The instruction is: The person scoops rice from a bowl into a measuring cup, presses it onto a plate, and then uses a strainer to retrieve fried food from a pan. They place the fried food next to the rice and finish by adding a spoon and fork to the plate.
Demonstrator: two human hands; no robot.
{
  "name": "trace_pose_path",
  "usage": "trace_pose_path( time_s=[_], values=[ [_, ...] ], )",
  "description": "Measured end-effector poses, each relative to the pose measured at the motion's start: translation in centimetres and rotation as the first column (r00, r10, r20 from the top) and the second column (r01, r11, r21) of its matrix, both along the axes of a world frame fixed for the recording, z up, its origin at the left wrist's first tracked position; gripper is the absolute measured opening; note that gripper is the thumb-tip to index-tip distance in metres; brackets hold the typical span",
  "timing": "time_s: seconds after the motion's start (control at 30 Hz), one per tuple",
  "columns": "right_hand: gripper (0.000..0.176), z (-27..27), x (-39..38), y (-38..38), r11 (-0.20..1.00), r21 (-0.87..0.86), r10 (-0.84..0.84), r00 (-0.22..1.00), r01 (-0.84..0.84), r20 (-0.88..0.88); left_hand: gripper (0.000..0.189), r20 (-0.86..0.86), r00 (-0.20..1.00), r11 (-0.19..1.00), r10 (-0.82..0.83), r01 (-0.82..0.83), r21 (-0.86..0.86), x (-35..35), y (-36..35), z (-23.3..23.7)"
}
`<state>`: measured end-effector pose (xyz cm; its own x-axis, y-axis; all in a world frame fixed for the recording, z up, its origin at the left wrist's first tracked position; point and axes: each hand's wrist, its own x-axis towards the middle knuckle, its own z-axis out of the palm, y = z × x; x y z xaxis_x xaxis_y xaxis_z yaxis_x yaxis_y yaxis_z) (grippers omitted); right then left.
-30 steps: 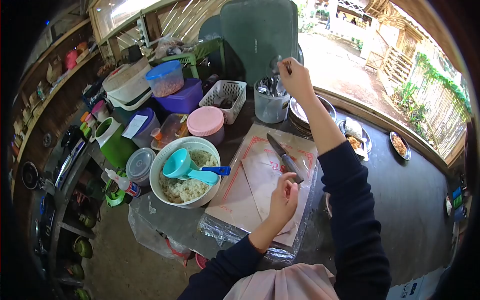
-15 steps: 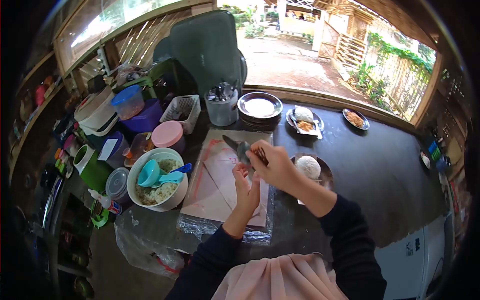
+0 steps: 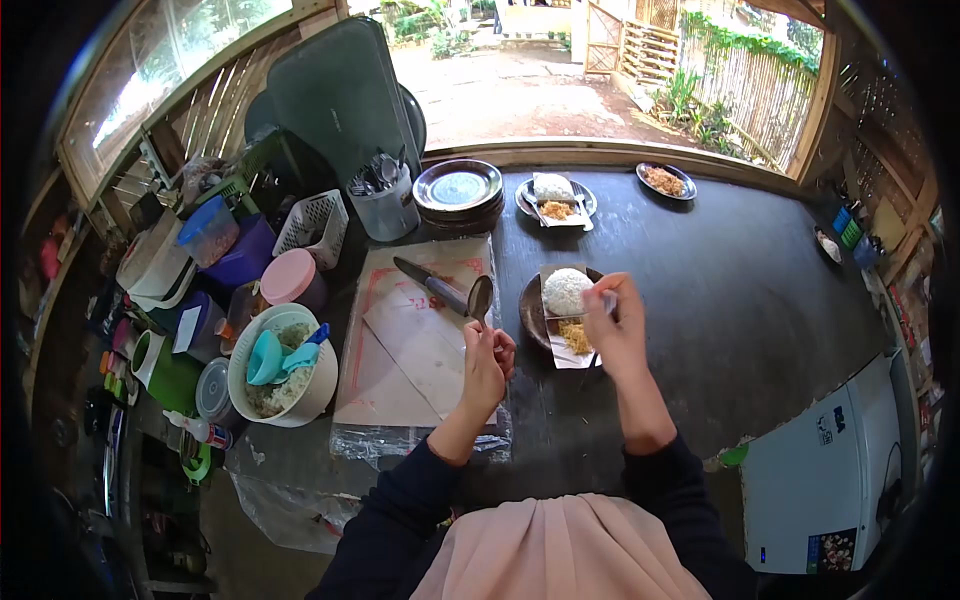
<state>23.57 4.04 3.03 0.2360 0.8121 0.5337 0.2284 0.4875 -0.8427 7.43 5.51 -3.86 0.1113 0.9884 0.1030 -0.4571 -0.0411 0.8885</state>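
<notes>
In my left hand (image 3: 486, 362) is a metal spoon (image 3: 480, 297), gripped by the handle with its bowl pointing up and away. It is over the stack of brown paper sheets (image 3: 400, 350), where a knife (image 3: 428, 285) lies. My right hand (image 3: 618, 325) is closed in a pinch just over the right side of a brown plate (image 3: 532, 318). Something slim and shiny shows at its fingertips, too hidden to name. On that plate, a dome of white rice (image 3: 567, 291) and orange-brown shredded food (image 3: 575, 337) rest on paper.
Behind stand a plate stack (image 3: 457, 187), a cutlery bucket (image 3: 385, 208), a served rice plate (image 3: 520, 200) and a small dish of shredded food (image 3: 664, 181). Left are a white rice tub (image 3: 325, 385) with turquoise scoops, a pink-lidded container (image 3: 290, 277) and a white basket (image 3: 318, 228).
My hands have separated. The right has moved right to the rice plate; the spoon it held is now in my left hand. The view has shifted, showing more of the plate.
</notes>
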Motion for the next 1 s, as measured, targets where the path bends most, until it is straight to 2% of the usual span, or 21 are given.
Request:
trace_pose_path(
  time_s=[0.03, 0.07, 0.1, 0.17, 0.3, 0.33, 0.37, 0.4, 0.47, 0.53, 0.6, 0.73, 0.8, 0.83, 0.9, 0.93, 0.97, 1.0],
  values=[
    [0.009, 0.0, 1.0, -0.1, 0.993, -0.034, 0.104, 0.959, -0.117, -0.262, 0.022, 0.021, 1.000, 0.998, -0.023, 0.024, -0.061, -0.2, 0.3, -0.1],
    [0.008, 0.0, 1.9, 0.0, 0.971, -0.032, 0.189, 0.842, -0.237, -0.506, 0.022, 0.043, 0.993, 0.983, -0.108, 0.113, -0.147, -0.5, 0.6, -0.2],
    [0.008, -0.1, 2.7, 0.2, 0.971, -0.035, 0.188, 0.841, -0.238, -0.506, 0.022, 0.043, 0.993, 0.982, -0.107, 0.112, -0.150, -0.4, 0.7, -0.2],
    [0.015, -0.5, 4.0, 0.3, 0.955, -0.014, 0.217, 0.732, -0.296, -0.645, 0.016, 0.044, 0.994, 0.972, -0.098, 0.105, -0.209, -0.4, 0.4, -0.4],
    [0.019, 0.0, 5.1, -0.1, 0.954, -0.125, 0.150, 0.797, -0.272, -0.586, 0.013, 0.091, 0.992, 0.957, -0.092, 0.113, -0.266, 0.1, 0.8, -1.1],
    [0.019, -0.4, 5.8, 0.1, 0.954, -0.129, 0.147, 0.797, -0.271, -0.586, 0.013, 0.009, 0.998, 0.963, -0.056, 0.057, -0.264, 0.2, 0.9, -1.3],
    [0.019, -1.1, 6.6, 0.5, 0.917, -0.133, 0.226, 0.766, -0.375, -0.603, 0.014, -0.074, 0.997, 0.966, -0.021, 0.001, -0.257, 0.3, 0.9, -1.4],
    [0.019, -1.1, 6.8, 0.6, 0.870, -0.133, 0.300, 0.725, -0.474, -0.620, 0.014, -0.076, 0.997, 0.966, -0.021, 0.001, -0.259, 0.2, 0.9, -1.3],
    [0.016, -0.8, 7.0, 0.4, 0.854, -0.170, 0.254, 0.679, -0.491, -0.689, 0.017, -0.175, 0.977, 0.968, -0.118, 0.074, -0.238, -0.3, 0.8, -1.1],
    [0.014, -0.4, 7.0, 0.5, 0.833, -0.207, 0.200, 0.628, -0.513, -0.752, 0.016, -0.173, 0.971, 0.971, -0.167, 0.132, -0.200, -0.5, 1.5, -1.7],
    [0.013, 0.0, 7.0, 0.7, 0.859, -0.373, 0.032, 0.766, -0.349, -0.642, 0.017, -0.163, 0.961, 0.965, -0.223, 0.193, -0.180, -0.5, 1.7, -1.4],
    [0.014, -1.0, 8.2, 1.5, 0.864, -0.411, 0.000, 0.815, -0.292, -0.579, 0.017, -0.241, 0.953, 0.961, -0.183, 0.122, -0.248, 0.6, 3.7, -1.5],
    [0.016, -1.7, 9.1, 1.7, 0.876, -0.382, -0.002, 0.789, -0.296, -0.615, 0.022, -0.373, 0.900, 0.959, -0.226, 0.139, -0.248, 0.7, 4.8, -1.7],
    [0.016, -1.8, 9.4, 1.7, 0.873, -0.383, 0.001, 0.788, -0.301, -0.616, 0.022, -0.374, 0.900, 0.959, -0.223, 0.133, -0.251, 0.9, 5.2, -1.5],
    [0.015, -1.9, 10.0, 1.9, 0.829, -0.455, -0.056, 0.762, -0.325, -0.645, 0.022, -0.542, 0.817, 0.973, -0.197, 0.098, -0.207, 1.6, 6.2, -1.1],
    [0.015, -2.2, 10.3, 2.1, 0.828, -0.455, -0.055, 0.760, -0.327, -0.647, 0.023, -0.563, 0.806, 0.975, -0.182, 0.072, -0.212, 1.8, 7.0, -1.7],
    [0.014, -2.8, 10.7, 2.5, 0.810, -0.448, -0.038, 0.729, -0.377, -0.683, 0.023, -0.564, 0.805, 0.975, -0.182, 0.072, -0.211, 1.9, 7.9, -2.4],
    [0.013, -3.4, 11.0, 2.9, 0.791, -0.439, -0.023, 0.697, -0.425, -0.716, 0.023, -0.650, 0.744, 0.985, -0.155, 0.068, -0.158, 1.9, 8.7, -2.9]
  ],
)
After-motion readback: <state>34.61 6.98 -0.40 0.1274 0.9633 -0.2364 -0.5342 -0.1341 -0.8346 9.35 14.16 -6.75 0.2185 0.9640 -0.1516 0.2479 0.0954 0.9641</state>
